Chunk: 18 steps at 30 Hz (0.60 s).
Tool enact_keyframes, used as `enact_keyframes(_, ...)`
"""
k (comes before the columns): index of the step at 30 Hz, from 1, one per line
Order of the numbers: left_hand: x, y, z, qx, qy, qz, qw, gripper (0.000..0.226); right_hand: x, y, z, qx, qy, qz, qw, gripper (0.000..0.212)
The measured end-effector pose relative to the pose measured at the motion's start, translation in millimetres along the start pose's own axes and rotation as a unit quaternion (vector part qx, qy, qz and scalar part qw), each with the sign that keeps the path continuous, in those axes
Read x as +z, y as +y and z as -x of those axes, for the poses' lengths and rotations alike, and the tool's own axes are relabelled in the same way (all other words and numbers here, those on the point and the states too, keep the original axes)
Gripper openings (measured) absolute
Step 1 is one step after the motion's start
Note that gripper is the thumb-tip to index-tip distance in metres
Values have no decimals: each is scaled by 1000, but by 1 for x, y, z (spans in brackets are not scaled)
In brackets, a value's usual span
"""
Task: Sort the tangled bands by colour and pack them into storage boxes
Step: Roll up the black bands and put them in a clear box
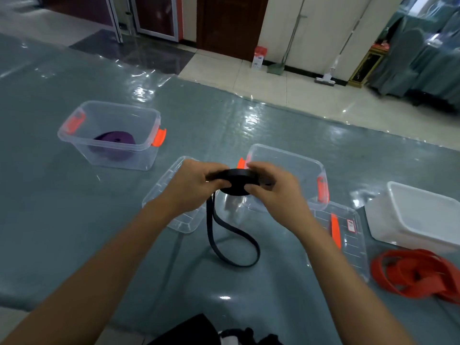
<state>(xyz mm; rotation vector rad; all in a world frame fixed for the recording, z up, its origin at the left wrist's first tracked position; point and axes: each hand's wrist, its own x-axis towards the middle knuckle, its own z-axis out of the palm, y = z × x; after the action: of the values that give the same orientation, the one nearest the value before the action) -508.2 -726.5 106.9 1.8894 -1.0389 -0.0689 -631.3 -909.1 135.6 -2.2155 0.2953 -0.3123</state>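
Both hands hold a black band (236,181) above the table, partly rolled into a flat coil. My left hand (196,185) grips the coil's left side and my right hand (271,189) pinches its right side. The band's loose end (232,242) hangs down and loops on the table. A purple band (115,140) lies coiled inside a clear box (109,110) with orange latches at the far left. A second clear box (288,158) stands just behind my hands. A heap of red bands (418,275) lies at the right.
Two clear lids lie flat: one (174,215) under my left hand, another (348,235) with an orange latch to the right. A white tub (423,220) stands at the far right. The table (74,220) has a shiny blue-grey plastic cover. Beyond its far edge lies tiled floor.
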Motion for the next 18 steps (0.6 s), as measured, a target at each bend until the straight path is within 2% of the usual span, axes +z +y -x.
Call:
enact_keyframes(2, 0, -8, 1, 3, -22, 0, 1000, 20, 2, -3, -4, -14, -53, 43, 998, 31)
enact_keyframes(4, 1, -11, 1, 8, -28, 15, 999, 22, 5, -5, -7, -3, -62, 43, 997, 26)
enact_keyframes(9, 5, -21, 0, -22, -9, 63, 998, 26, 12, 3, -10, 66, -11, -105, 992, 31)
enact_keyframes(13, 8, -26, 1, -46, 27, 114, 992, 28, 18, 7, -8, 143, 41, -291, 945, 31)
enact_keyframes(18, 8, -34, 0, -82, 48, 150, 984, 30, 33, 16, -10, 200, 13, -453, 869, 28)
